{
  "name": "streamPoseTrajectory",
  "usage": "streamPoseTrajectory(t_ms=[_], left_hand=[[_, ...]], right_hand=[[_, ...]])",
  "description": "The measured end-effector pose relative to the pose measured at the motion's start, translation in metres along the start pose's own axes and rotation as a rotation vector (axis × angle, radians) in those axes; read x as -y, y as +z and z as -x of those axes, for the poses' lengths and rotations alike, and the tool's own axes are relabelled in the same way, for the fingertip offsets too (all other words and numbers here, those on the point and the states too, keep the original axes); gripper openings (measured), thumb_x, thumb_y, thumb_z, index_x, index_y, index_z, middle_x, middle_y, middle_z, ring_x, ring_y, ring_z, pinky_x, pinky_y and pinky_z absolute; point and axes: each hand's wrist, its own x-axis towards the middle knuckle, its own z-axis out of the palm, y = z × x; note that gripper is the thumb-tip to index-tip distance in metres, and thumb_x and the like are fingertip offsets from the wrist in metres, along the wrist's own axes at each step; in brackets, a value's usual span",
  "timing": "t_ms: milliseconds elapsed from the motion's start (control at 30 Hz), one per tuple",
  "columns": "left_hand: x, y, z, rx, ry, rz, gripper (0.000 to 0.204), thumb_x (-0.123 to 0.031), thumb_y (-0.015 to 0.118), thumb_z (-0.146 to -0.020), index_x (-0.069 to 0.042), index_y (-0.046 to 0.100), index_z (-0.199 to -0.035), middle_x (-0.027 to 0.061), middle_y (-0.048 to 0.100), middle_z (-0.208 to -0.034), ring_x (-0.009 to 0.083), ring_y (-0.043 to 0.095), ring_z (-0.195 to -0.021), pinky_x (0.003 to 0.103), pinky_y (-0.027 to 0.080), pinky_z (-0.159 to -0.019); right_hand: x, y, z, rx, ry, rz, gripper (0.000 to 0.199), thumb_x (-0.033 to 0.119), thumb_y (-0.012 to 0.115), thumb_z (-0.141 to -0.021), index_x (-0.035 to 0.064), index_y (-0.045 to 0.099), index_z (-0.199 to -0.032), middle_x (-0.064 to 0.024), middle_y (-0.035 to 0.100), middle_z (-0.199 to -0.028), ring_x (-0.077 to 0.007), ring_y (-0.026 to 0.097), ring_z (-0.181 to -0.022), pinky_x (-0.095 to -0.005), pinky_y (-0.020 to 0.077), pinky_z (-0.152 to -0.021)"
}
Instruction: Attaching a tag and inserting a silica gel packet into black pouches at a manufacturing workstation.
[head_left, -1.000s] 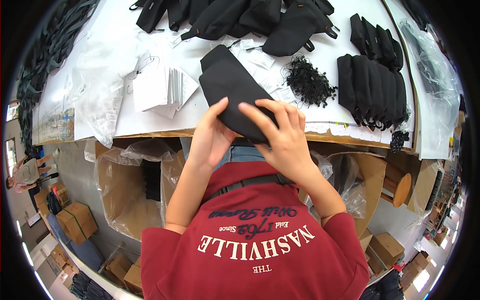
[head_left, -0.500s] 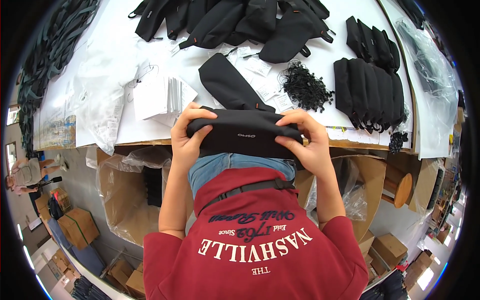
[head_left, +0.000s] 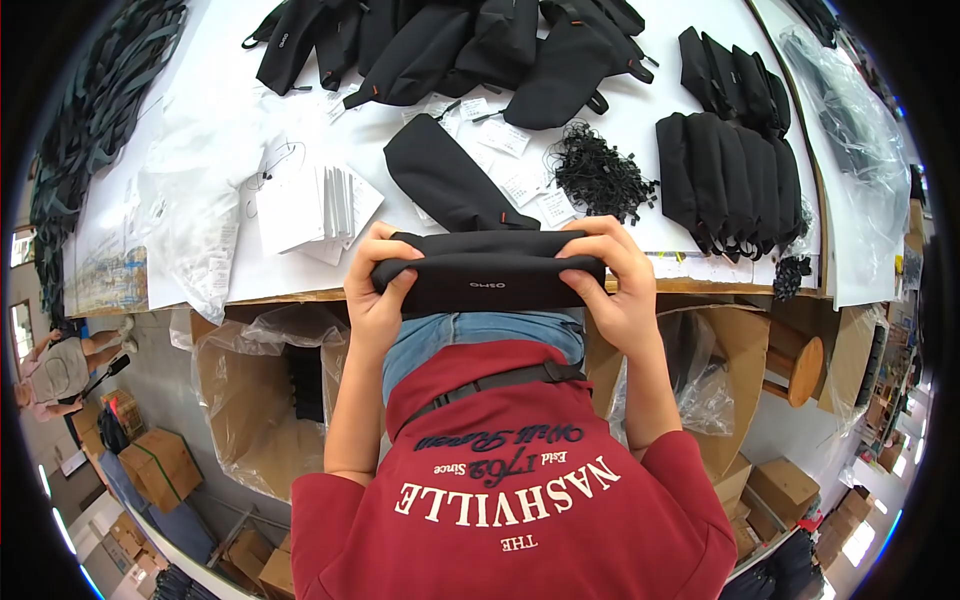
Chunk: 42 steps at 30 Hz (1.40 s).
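Observation:
A black fabric pouch (head_left: 490, 280) is held level in front of my belly, just off the table's near edge. My left hand (head_left: 376, 290) grips its left end and my right hand (head_left: 615, 285) grips its right end, fingers curled over the top. Another black pouch (head_left: 440, 180) lies flat on the white table (head_left: 200, 150) right beyond my hands. Small white paper tags (head_left: 520, 185) are scattered around it.
A pile of black pouches (head_left: 450, 40) lies at the table's far side, a neat row of folded ones (head_left: 730, 175) at right. A tangle of black strings (head_left: 595, 175), a stack of white cards (head_left: 310, 205), clear plastic bags (head_left: 190, 230) and lined cardboard boxes (head_left: 260, 390) under the table.
I lifted the pouch off the table and turned it level in both hands a second ago; since half a second ago it has barely moved, held at the table edge.

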Motion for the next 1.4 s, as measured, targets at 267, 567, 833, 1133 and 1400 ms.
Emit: streamPoseTrajectory(t_ms=[267, 567, 833, 1133, 1400], left_hand=[[-0.009, 0.004, -0.011, 0.125, 0.009, -0.157, 0.018, -0.004, 0.067, -0.074, -0.003, 0.060, -0.090, 0.0093, 0.054, -0.093, 0.0207, 0.051, -0.091, 0.029, 0.038, -0.086], [0.002, -0.009, -0.011, 0.118, -0.215, -0.117, 0.052, -0.016, 0.054, -0.092, 0.000, 0.036, -0.138, 0.0159, 0.043, -0.135, 0.0154, 0.056, -0.089, 0.026, 0.045, -0.073], [0.008, -0.007, -0.015, 0.115, -0.269, -0.138, 0.036, -0.012, 0.051, -0.093, 0.001, 0.045, -0.127, 0.0146, 0.052, -0.121, 0.0142, 0.057, -0.083, 0.027, 0.046, -0.073], [0.007, 0.002, -0.013, 0.124, -0.346, -0.073, 0.023, -0.012, 0.053, -0.093, 0.000, 0.054, -0.112, 0.0112, 0.060, -0.102, 0.0141, 0.057, -0.081, 0.027, 0.046, -0.075], [0.013, 0.005, -0.007, 0.194, -0.431, -0.019, 0.015, -0.012, 0.053, -0.094, 0.001, 0.058, -0.101, 0.0088, 0.061, -0.091, 0.0144, 0.057, -0.082, 0.027, 0.046, -0.077]], right_hand=[[-0.002, -0.025, 0.003, 0.104, 0.035, -0.035, 0.019, 0.002, 0.073, -0.072, 0.0029, 0.065, -0.089, -0.0118, 0.063, -0.100, -0.0245, 0.061, -0.089, -0.0315, 0.0465, -0.080], [-0.027, -0.144, 0.024, -0.684, 0.110, 0.604, 0.018, 0.013, 0.079, -0.072, 0.0074, 0.072, -0.088, -0.0027, 0.066, -0.080, -0.0146, 0.057, -0.074, -0.0274, 0.0441, -0.064], [-0.089, -0.284, 0.039, -1.313, 0.216, 0.717, 0.027, 0.026, 0.075, -0.081, 0.0103, 0.070, -0.103, 0.0001, 0.055, -0.063, -0.0069, 0.046, -0.056, -0.0226, 0.0380, -0.052], [-0.187, -0.315, 0.036, -0.941, 0.426, -0.061, 0.062, 0.014, 0.071, -0.081, 0.0021, 0.043, -0.135, -0.0093, 0.062, -0.116, -0.0210, 0.060, -0.102, -0.0328, 0.0463, -0.090], [-0.198, -0.290, 0.031, -1.111, 0.502, 0.567, 0.046, 0.026, 0.066, -0.087, -0.0002, 0.054, -0.123, -0.0161, 0.064, -0.113, -0.0269, 0.060, -0.105, -0.0348, 0.0444, -0.091]])
